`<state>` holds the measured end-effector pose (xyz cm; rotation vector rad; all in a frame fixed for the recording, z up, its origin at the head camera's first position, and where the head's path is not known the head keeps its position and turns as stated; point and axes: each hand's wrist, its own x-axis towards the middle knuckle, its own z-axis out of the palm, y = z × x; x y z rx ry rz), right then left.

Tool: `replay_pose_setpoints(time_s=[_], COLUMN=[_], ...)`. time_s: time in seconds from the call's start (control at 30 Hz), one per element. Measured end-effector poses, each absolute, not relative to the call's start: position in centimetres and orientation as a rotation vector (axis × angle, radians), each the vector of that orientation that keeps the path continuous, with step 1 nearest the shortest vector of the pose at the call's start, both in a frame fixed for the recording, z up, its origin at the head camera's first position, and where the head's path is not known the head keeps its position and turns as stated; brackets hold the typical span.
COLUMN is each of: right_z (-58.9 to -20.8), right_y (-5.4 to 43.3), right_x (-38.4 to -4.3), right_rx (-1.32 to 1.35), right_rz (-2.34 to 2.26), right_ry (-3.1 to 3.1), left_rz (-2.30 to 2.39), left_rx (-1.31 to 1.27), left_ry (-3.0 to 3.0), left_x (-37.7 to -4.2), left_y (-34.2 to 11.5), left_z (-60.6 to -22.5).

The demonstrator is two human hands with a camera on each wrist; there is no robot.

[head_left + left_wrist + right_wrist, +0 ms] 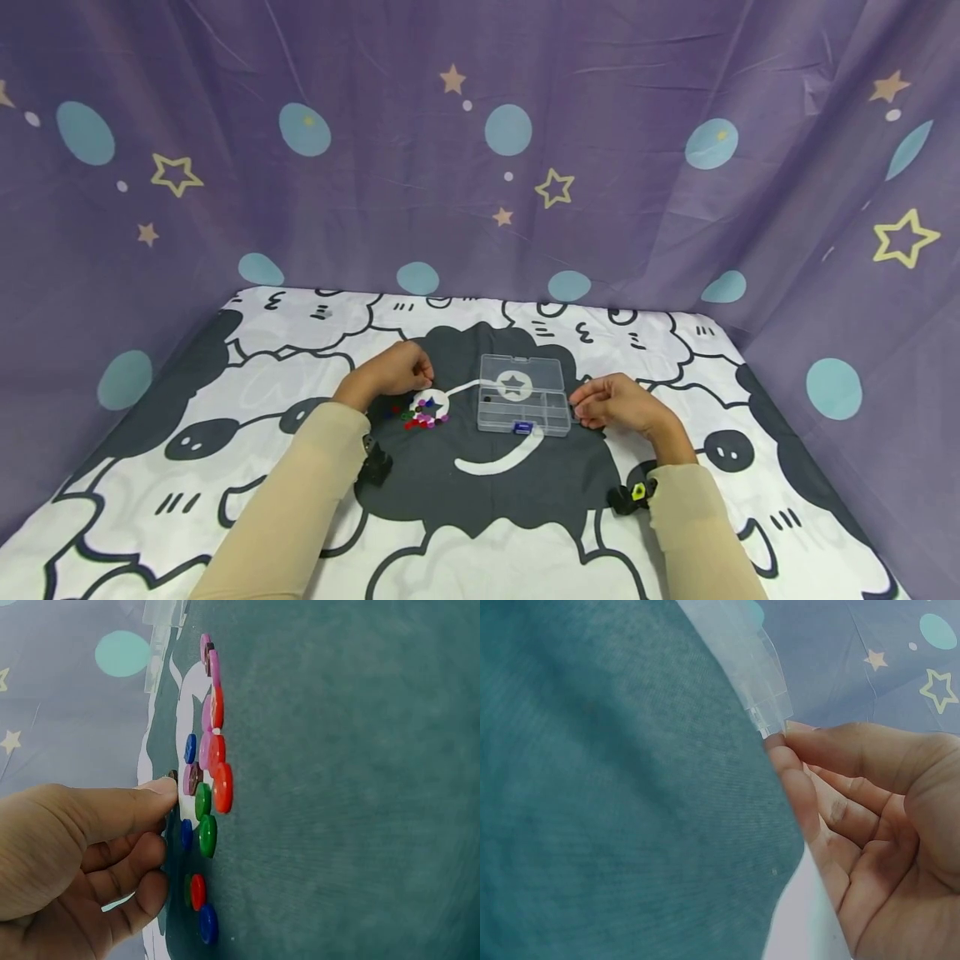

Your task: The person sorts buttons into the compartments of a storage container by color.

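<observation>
Place: curtained-off nook; home or studio, cannot tell
Cartoon cloth (435,496): spread flat, printed with white, dark-faced characters
Purple curtain (405,208): behind the cartoon cloth and along both its sides, printed with stars and blue ovals

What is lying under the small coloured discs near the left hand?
Under the coloured discs is dark cloth printed with a white circle, partly visible among them. Whatever is directly beneath each disc is covered, so it cannot be seen.

In the head view, we find the discs (423,421) left of the box (551,417) too small to count. Below the box, we see both sleeves (288,496) cut off.
</observation>
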<state>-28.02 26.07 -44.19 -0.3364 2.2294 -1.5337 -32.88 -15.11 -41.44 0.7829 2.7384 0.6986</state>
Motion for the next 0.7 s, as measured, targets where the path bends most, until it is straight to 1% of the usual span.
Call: replay_pose_setpoints(time_s=[0.4,0.7], right_z=[-44.37,-44.31], right_y=[26.16,26.10], right_x=[-28.12,-28.08], right_rx=[-0.331,-0.340], right_rz=[-1.534,-1.536], right_ry=[2.227,2.230], left_rz=[0.621,0.704], left_rx=[0.811,0.823], left_ry=[2.745,2.704], left_x=[-33.06,-32.56], left_y=[-15.14,-15.67], left_z=[-41.60,-41.43])
